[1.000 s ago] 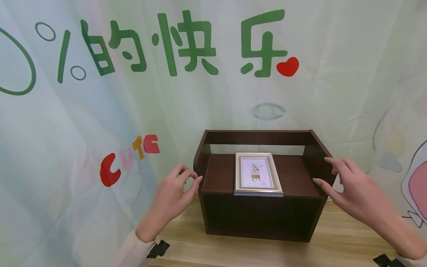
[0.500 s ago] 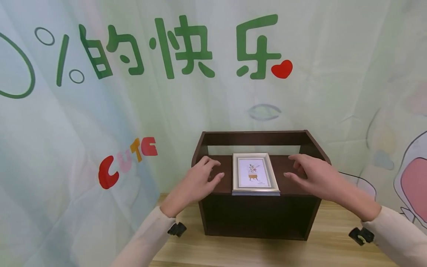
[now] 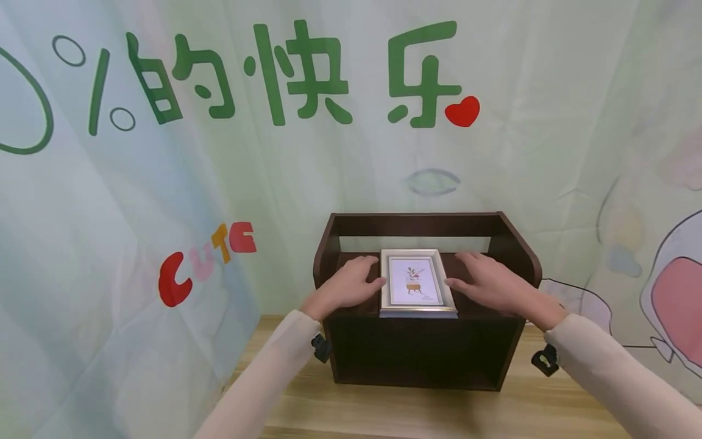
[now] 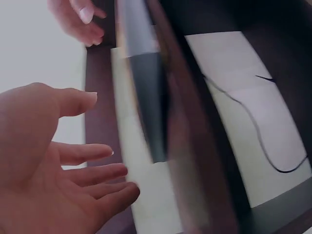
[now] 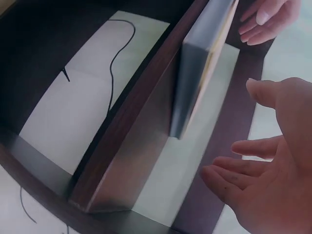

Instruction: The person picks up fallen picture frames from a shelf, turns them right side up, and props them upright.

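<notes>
The frame (image 3: 414, 280) lies face up on the rack's (image 3: 417, 223) upper shelf, between the left hand (image 3: 353, 281) and the right hand (image 3: 489, 281). Both hands are wide, fingers extended and thumbs apart from them. From the head, the thumbs seem to meet the frame's edges — the wrist views show gaps there. Only the head view shows the frame's picture, a plant in a pot on legs; the wrist views show its thickness, and a dark curving line (image 4: 241, 102) through the rack's pale opening. Counted: one frame, one rack, two hands, two sleeves (image 3: 269, 366).
</notes>
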The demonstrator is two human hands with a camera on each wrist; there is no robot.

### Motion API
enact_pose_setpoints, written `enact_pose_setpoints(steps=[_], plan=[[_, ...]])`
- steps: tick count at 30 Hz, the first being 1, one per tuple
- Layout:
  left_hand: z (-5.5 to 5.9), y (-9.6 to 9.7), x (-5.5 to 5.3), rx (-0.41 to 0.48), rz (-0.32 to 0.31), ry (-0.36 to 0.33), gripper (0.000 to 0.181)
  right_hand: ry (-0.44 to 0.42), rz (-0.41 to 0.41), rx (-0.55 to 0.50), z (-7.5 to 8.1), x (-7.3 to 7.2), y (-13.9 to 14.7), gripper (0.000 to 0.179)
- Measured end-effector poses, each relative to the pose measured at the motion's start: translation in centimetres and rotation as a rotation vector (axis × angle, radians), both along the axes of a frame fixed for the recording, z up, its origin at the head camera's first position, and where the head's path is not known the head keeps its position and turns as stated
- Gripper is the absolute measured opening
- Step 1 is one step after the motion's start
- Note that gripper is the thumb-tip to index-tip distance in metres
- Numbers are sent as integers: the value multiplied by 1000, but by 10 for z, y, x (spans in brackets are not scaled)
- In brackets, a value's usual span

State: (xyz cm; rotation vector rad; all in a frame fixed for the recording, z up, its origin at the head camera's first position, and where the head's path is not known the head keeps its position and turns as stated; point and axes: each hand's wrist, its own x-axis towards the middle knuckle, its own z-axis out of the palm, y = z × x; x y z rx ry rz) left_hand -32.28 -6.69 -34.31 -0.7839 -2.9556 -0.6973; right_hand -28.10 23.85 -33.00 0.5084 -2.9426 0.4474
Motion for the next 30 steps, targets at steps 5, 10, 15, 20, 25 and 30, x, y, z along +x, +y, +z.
enact_pose_setpoints(steps=[5, 10, 15, 20, 25, 30], plan=[[-8, 9, -15, 15, 14, -29, 63, -44, -17, -6, -8, -21, -4, 74], [-16, 15, -27, 24, 53, -65, 64, -98, -5, -37, -20, -36, -9, 73], [-27, 17, -35, 42, 73, -92, 65, -116, -29, -47, -32, -41, -9, 67], [-34, 14, -37, 60, 111, -119, 65, -138, -43, -62, -42, -44, -10, 73], [-31, 12, -37, 69, 116, -108, 59, -134, -53, -89, -45, -49, -13, 74], [-30, 12, -37, 55, 92, -95, 55, -124, -49, -105, -46, -51, -16, 67]])
